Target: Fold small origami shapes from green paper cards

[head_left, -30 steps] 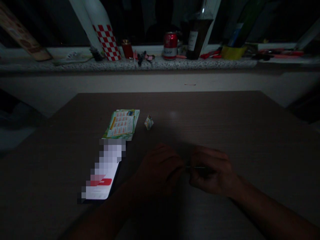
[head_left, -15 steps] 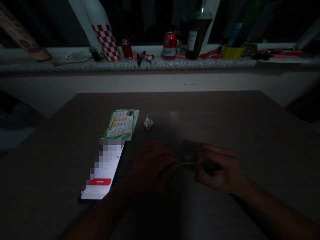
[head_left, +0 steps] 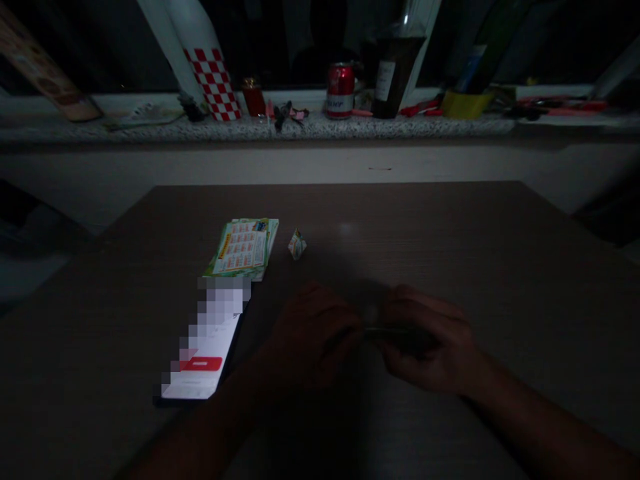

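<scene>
Low over the table, my left hand is closed, its fingertips pinching one end of a thin paper-like strip seen almost edge-on. The other end runs into my right hand, whose thumb and fingers are closed on it. Dim light and the fingers hide most of the strip's shape. Beyond my left hand sits a small folded paper piece with pointed corners. A stack of printed green and white cards lies to its left.
A phone with a lit screen lies left of my left forearm, on the brown table. Along the granite sill stand a red can, a checkered bottle, a dark bottle and a yellow holder.
My right hand has shifted slightly left, closer to my left hand, and its thumb reaches further along the strip. The left hand has moved slightly right. Cards, folded piece and phone are unmoved.
</scene>
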`<control>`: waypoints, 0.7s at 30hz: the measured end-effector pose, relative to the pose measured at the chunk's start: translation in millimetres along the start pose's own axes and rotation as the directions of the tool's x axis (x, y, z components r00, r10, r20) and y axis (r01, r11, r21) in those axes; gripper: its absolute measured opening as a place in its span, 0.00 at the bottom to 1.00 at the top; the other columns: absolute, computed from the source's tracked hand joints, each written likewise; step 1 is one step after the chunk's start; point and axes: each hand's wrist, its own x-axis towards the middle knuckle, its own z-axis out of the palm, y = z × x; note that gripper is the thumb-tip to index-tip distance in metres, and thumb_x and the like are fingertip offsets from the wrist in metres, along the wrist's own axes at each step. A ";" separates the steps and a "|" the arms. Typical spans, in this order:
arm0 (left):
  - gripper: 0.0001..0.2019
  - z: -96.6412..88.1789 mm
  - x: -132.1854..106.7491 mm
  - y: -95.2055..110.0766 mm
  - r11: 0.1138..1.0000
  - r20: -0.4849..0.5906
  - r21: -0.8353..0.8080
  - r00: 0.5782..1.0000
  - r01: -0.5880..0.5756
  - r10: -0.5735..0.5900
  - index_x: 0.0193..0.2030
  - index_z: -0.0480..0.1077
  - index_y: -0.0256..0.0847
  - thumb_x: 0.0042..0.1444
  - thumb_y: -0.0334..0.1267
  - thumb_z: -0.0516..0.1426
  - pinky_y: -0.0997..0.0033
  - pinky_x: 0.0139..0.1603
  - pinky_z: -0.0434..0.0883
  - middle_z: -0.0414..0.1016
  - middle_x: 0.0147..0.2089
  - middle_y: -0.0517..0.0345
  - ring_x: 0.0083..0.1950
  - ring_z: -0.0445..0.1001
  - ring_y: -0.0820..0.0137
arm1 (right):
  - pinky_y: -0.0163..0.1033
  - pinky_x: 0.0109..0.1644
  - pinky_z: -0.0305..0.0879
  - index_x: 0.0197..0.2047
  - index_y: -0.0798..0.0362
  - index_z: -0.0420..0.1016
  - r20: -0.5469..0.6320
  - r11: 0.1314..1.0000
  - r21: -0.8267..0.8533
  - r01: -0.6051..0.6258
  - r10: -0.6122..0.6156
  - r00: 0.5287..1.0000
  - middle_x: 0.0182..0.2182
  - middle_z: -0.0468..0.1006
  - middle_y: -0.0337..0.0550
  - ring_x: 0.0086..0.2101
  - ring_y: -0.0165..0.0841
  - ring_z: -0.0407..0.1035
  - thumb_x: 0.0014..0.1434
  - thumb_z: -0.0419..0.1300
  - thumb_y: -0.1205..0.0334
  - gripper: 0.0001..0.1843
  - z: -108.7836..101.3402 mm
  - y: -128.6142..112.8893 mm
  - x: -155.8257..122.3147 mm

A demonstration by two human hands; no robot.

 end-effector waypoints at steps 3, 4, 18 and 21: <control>0.03 4.3 -0.9 1.2 1.000 0.025 -0.004 1.000 0.002 -0.002 0.34 0.70 0.38 0.58 0.30 0.55 0.66 0.42 0.66 0.75 0.33 0.57 0.36 0.69 0.70 | 0.39 0.32 0.69 0.36 0.55 0.72 0.039 0.997 0.058 0.043 -0.045 0.998 0.28 0.74 0.43 0.29 0.32 0.69 0.50 0.60 0.75 0.09 5.7 -0.2 1.7; 0.03 4.9 -1.7 0.5 1.000 0.025 -0.005 1.000 0.012 -0.012 0.35 0.70 0.38 0.58 0.31 0.55 0.65 0.43 0.66 0.75 0.34 0.57 0.37 0.69 0.70 | 0.39 0.31 0.69 0.36 0.55 0.72 0.037 0.997 0.062 0.043 -0.046 0.998 0.27 0.74 0.43 0.28 0.32 0.69 0.51 0.59 0.75 0.09 5.8 0.2 1.8; 0.02 7.3 -2.7 -1.5 0.999 -0.013 -0.038 1.000 -0.022 0.021 0.37 0.69 0.39 0.56 0.31 0.57 0.67 0.43 0.66 0.75 0.34 0.60 0.37 0.70 0.72 | 0.39 0.30 0.69 0.35 0.55 0.72 0.025 0.996 0.045 0.083 -0.084 0.996 0.26 0.74 0.43 0.27 0.32 0.69 0.52 0.58 0.73 0.07 5.7 0.1 5.2; 0.03 7.0 -3.4 -1.1 0.999 -0.023 -0.042 0.999 -0.025 0.024 0.38 0.69 0.39 0.56 0.30 0.58 0.67 0.43 0.66 0.75 0.35 0.59 0.37 0.70 0.71 | 0.40 0.29 0.67 0.34 0.55 0.71 0.020 0.995 0.029 0.094 -0.094 0.995 0.25 0.73 0.42 0.25 0.32 0.68 0.51 0.58 0.74 0.07 5.7 0.6 5.2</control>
